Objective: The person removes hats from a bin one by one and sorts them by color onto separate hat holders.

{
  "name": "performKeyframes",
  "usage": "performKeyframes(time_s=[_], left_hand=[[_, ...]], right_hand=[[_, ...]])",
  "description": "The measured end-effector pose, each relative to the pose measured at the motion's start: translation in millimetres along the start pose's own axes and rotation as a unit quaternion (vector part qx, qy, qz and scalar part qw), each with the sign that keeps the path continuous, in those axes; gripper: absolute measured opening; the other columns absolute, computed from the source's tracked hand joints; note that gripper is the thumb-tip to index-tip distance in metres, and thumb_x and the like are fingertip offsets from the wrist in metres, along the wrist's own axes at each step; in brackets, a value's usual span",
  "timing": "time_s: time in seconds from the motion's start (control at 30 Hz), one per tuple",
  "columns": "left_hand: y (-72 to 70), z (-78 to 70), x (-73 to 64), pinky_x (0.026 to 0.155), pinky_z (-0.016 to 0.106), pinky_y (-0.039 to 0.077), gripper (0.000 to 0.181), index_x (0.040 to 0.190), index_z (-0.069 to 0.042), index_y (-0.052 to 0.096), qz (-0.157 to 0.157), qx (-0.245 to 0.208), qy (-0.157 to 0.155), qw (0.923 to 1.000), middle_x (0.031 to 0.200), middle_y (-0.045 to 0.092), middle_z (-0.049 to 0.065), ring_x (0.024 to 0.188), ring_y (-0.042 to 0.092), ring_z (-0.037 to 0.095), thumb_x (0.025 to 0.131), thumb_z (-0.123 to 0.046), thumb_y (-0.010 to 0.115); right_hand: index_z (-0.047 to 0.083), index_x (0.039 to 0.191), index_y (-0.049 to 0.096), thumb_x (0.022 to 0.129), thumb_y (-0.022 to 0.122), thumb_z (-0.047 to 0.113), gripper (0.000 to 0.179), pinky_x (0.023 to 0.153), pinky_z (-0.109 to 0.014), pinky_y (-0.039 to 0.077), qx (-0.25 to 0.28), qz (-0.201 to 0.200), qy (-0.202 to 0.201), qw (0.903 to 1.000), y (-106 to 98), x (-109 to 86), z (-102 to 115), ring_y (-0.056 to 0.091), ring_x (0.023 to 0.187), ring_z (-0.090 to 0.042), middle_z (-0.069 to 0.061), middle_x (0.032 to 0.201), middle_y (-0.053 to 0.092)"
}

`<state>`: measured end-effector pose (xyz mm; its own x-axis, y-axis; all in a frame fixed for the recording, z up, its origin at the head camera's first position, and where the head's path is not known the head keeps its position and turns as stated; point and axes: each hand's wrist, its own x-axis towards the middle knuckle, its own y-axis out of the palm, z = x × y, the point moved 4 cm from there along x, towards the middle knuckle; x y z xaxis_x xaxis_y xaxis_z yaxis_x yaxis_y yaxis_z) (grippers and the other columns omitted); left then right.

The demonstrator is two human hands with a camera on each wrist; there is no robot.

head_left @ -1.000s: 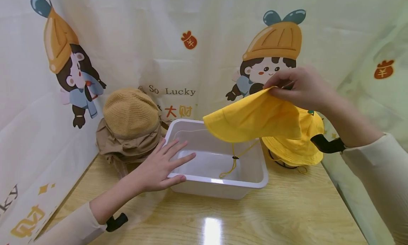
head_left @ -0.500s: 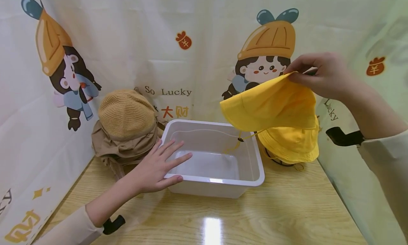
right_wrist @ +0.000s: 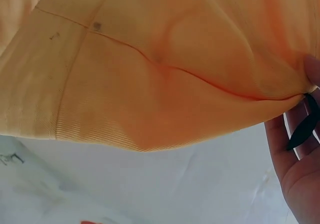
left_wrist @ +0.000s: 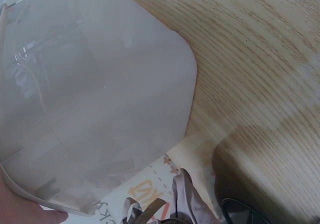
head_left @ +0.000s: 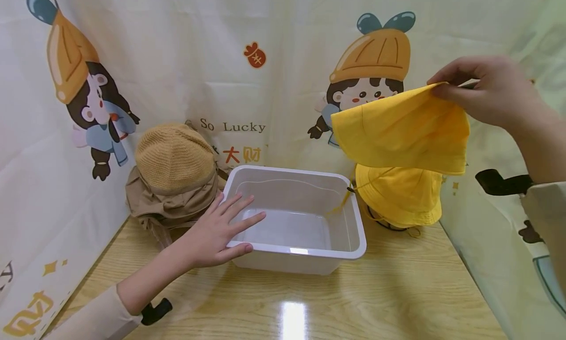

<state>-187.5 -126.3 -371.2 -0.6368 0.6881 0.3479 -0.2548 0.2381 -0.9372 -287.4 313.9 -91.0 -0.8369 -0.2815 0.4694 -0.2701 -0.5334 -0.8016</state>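
Observation:
High on the right, my right hand pinches a yellow cloth hat by its top. The hat hangs down with its brim pointing left, and its yellow cord dangles at the right rim of a white plastic bin. In the right wrist view, the cloth of the hat fills most of the picture, with a dark green leaf-shaped tab by the fingers. Spread fingers of my left hand rest on the bin's left rim. Part of that hand shows at the bin's edge in the left wrist view.
A second yellow hat sits on a dark stand right of the bin. To the left, a tan knitted hat lies on top of a brown cloth hat. A printed curtain stands behind the wooden table.
My right hand has lifted the yellow hat up and to the right, away from above the bin, drawing its cord out to the rim. The left hand stays on the bin.

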Motion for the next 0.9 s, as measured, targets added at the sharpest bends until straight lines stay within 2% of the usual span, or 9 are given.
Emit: performKeyframes(time_s=[0.07, 0.2, 0.4, 0.67, 0.77, 0.9], left_hand=[[0.3, 0.2, -0.2, 0.116, 0.068, 0.014, 0.068, 0.157, -0.041, 0.027, -0.002, 0.0, 0.001, 1.0, 0.165, 0.024, 0.008, 0.151, 0.02, 0.034, 0.096, -0.063, 0.048], [-0.1, 0.2, -0.5, 0.117, 0.067, 0.013, 0.066, 0.156, -0.039, 0.03, -0.006, 0.0, 0.002, 1.0, 0.165, 0.024, 0.008, 0.151, 0.021, 0.034, 0.097, -0.064, 0.046], [-0.9, 0.6, -0.6, 0.117, 0.066, 0.012, 0.066, 0.157, -0.04, 0.028, -0.008, 0.001, 0.002, 1.0, 0.165, 0.023, 0.007, 0.151, 0.021, 0.035, 0.097, -0.065, 0.043], [-0.3, 1.3, -0.4, 0.117, 0.067, 0.012, 0.067, 0.157, -0.04, 0.029, -0.002, 0.002, 0.001, 1.0, 0.165, 0.022, 0.007, 0.151, 0.019, 0.035, 0.097, -0.064, 0.046], [0.9, 1.7, -0.5, 0.117, 0.067, 0.012, 0.067, 0.157, -0.04, 0.028, 0.003, 0.003, -0.001, 1.0, 0.166, 0.021, 0.006, 0.152, 0.018, 0.034, 0.097, -0.064, 0.046], [1.6, 1.3, -0.5, 0.116, 0.068, 0.014, 0.066, 0.156, -0.038, 0.032, 0.0, 0.002, 0.002, 1.0, 0.165, 0.022, 0.007, 0.152, 0.019, 0.034, 0.096, -0.063, 0.046]], right_hand=[[0.01, 0.103, 0.074, 0.093, 0.07, 0.014, 0.011, 0.07, 0.0, 0.041, 0.013, -0.01, 0.005, 0.9999, -4.6, 1.1, -3.7, 0.057, 0.077, 0.007, 0.025, 0.086, 0.064], [0.016, 0.101, 0.075, 0.094, 0.069, 0.015, 0.009, 0.069, 0.0, 0.039, 0.004, -0.034, 0.02, 0.9992, -15.1, 2.6, -9.7, 0.055, 0.076, 0.009, 0.028, 0.085, 0.061], [0.03, 0.094, 0.07, 0.096, 0.066, 0.018, 0.013, 0.064, 0.001, 0.035, -0.052, -0.065, 0.048, 0.9953, -29.6, 3.6, -19.3, 0.048, 0.072, 0.016, 0.037, 0.081, 0.052], [0.036, 0.099, 0.063, 0.102, 0.056, 0.023, 0.016, 0.056, -0.001, 0.036, -0.08, -0.08, 0.101, 0.9883, -43.2, 5.8, -38.7, 0.044, 0.065, 0.013, 0.033, 0.081, 0.046], [0.046, 0.094, 0.057, 0.102, 0.054, 0.021, 0.027, 0.055, 0.0, 0.035, -0.07, -0.099, 0.11, 0.9865, -49.0, 5.9, -47.8, 0.043, 0.063, 0.015, 0.031, 0.081, 0.045], [0.052, 0.09, 0.05, 0.103, 0.053, 0.021, 0.034, 0.062, 0.001, 0.031, -0.071, -0.142, 0.117, 0.9804, -57.0, 5.4, -58.2, 0.041, 0.065, 0.015, 0.034, 0.081, 0.043]])
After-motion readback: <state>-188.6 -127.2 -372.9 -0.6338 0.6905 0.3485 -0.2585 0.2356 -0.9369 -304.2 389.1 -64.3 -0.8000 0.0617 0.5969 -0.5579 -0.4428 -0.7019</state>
